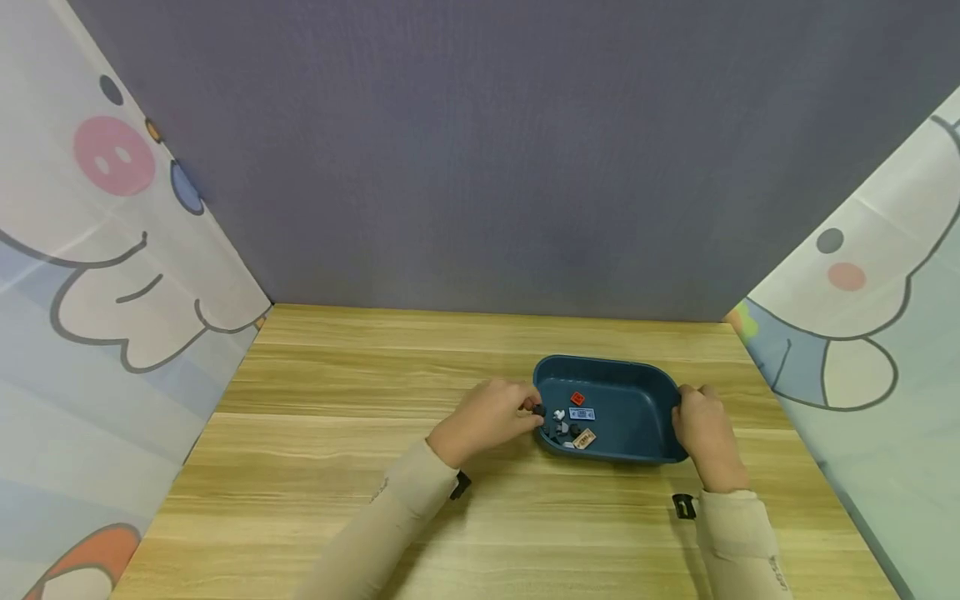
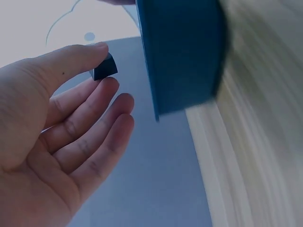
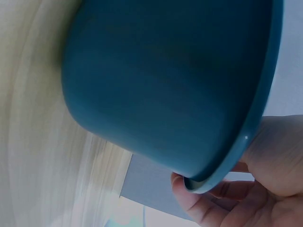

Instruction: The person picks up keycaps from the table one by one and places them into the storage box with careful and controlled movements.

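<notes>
My left hand (image 1: 489, 418) is over the left rim of a dark blue plastic tray (image 1: 633, 415). Between thumb and index finger it pinches a small black block (image 2: 106, 69); the other fingers are loosely bent in the left wrist view. At the tray's right end, my right hand (image 1: 707, 429) grips the rim, with its fingers (image 3: 199, 203) curled around the lip. Inside the tray, mostly toward the left, lie a red piece (image 1: 577, 398), a printed light-blue tile (image 1: 581, 413), a printed tan tile (image 1: 584, 439), a white piece (image 1: 558, 414) and several dark bits.
The tray stands on a wooden table (image 1: 360, 392). A grey panel (image 1: 480, 167) rises behind the table, and cartoon-printed sheets (image 1: 105, 250) flank both sides. Black wrist-mounted parts (image 1: 684, 506) show beside both cuffs.
</notes>
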A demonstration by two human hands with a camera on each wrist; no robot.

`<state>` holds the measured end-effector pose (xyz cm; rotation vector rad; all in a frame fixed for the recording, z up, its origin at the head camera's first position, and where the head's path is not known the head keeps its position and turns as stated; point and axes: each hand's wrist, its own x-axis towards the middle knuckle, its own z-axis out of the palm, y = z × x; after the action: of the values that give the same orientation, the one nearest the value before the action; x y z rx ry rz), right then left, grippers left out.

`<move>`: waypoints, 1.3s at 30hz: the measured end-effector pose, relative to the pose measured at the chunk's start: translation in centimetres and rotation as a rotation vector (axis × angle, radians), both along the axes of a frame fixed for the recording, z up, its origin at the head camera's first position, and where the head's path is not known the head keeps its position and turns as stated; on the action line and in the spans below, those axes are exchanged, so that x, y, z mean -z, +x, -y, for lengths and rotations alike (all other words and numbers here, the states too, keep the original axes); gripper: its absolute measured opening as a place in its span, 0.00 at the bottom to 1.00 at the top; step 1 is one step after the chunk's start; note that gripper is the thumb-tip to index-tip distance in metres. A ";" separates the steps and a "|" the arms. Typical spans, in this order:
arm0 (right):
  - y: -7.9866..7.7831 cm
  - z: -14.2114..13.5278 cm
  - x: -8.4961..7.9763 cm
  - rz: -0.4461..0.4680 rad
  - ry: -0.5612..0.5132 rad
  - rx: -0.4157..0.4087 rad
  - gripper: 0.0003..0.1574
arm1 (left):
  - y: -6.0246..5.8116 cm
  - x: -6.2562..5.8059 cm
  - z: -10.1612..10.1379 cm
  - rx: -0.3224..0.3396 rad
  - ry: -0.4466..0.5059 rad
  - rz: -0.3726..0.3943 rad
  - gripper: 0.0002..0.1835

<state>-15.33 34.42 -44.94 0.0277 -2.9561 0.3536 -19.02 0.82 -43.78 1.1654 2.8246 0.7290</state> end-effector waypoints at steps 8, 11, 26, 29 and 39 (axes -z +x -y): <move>-0.1 0.0 0.0 0.002 0.008 0.013 0.14 | -1.6 -0.9 -5.7 0.060 -0.100 -0.019 0.12; -0.1 0.0 -0.1 -0.003 0.009 0.013 0.15 | -1.8 -1.1 -7.8 0.071 -0.130 -0.041 0.12; 0.1 -0.1 0.0 -0.017 0.002 0.010 0.15 | -0.5 -1.0 -13.8 0.032 -0.177 -0.039 0.06; 0.1 -0.1 0.1 -0.038 0.009 0.009 0.14 | -0.5 -0.9 -13.9 0.031 -0.173 -0.048 0.06; 0.0 -0.2 0.2 -0.037 0.014 0.019 0.15 | -0.5 -1.2 -14.1 0.034 -0.218 -0.056 0.14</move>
<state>-15.29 34.62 -45.10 0.0076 -2.9208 0.3256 -19.57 14.89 -42.61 1.2105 2.8317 0.3792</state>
